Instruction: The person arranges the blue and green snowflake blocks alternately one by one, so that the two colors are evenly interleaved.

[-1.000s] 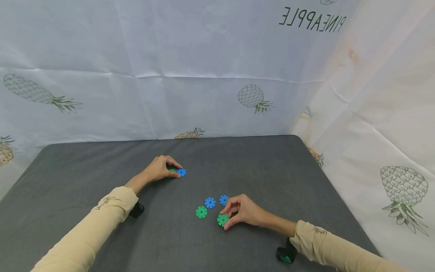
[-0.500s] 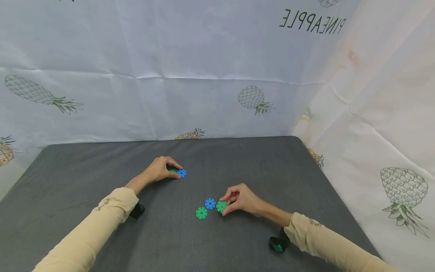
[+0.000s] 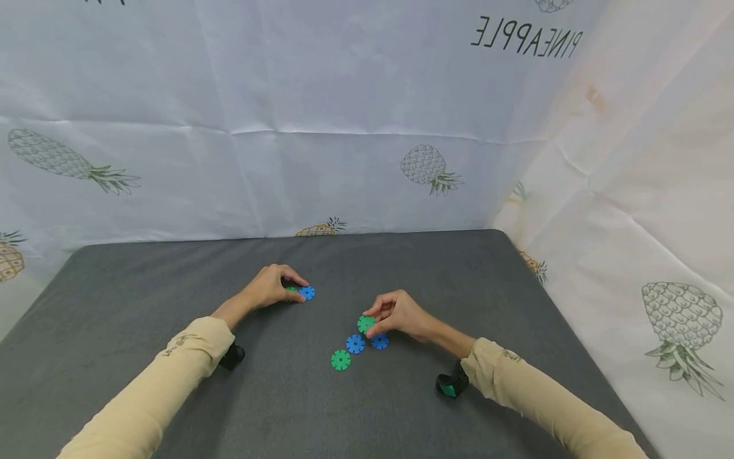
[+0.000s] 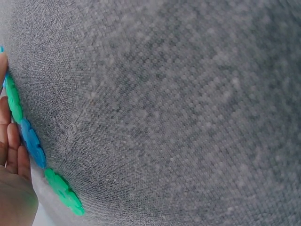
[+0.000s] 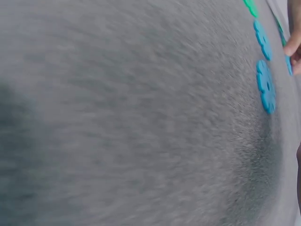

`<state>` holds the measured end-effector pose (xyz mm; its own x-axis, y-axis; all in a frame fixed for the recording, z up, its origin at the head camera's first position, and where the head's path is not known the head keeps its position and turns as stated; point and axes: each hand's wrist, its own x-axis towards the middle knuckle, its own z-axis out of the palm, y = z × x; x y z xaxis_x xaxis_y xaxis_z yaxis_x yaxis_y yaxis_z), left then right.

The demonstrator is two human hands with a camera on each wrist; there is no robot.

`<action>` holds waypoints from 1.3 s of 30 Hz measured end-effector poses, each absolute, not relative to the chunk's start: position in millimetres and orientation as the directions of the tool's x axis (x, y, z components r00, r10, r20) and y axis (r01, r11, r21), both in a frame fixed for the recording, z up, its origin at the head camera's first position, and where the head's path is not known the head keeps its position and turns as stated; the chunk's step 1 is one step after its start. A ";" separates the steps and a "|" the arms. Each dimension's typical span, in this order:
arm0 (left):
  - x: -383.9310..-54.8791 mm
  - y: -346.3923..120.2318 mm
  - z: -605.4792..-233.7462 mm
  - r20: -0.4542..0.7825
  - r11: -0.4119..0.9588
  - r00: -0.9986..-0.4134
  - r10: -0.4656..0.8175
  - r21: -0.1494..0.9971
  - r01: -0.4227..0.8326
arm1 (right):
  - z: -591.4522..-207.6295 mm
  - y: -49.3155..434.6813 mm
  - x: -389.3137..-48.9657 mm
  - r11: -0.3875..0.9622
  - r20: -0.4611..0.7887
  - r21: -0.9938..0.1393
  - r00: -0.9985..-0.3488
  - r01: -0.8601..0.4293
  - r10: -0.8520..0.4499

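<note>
Pinching a green disc (image 3: 365, 324), the right hand (image 3: 403, 313) holds it right and nearside of the blue disc (image 3: 308, 293) the left hand (image 3: 267, 286) grips; height's hard to judge!

"PINEAPPLE" lettering (image 3: 527, 37): one word, printed in dark capitals, seen mirror-reversed, on the white backdrop cloth (image 3: 344, 76). Dark marks (image 3: 104, 2), same cloth, upper left: cut off by the frame, not legible. Small dark print is borne by the left sleeve (image 3: 143, 389) and right sleeve (image 3: 539, 389); too small to be read.
</note>
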<state>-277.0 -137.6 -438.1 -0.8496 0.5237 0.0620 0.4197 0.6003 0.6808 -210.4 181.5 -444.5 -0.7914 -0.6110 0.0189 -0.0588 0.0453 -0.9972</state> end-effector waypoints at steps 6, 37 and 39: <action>-279.0 -137.3 -439.6 0.071 0.591 -0.847 0.526 0.685 0.425 | -444.4 174.3 -225.1 0.064 0.002 -0.997 -0.795 -0.052 -0.606; -277.2 -135.7 -437.0 0.034 0.625 -0.866 0.499 0.679 0.386 | -435.2 115.7 -286.2 0.191 -0.074 -0.981 -0.880 -0.020 -0.470; -276.4 -136.1 -436.6 0.034 0.624 -0.867 0.497 0.680 0.384 | -437.6 112.8 -285.8 0.184 -0.081 -0.983 -0.891 -0.003 -0.447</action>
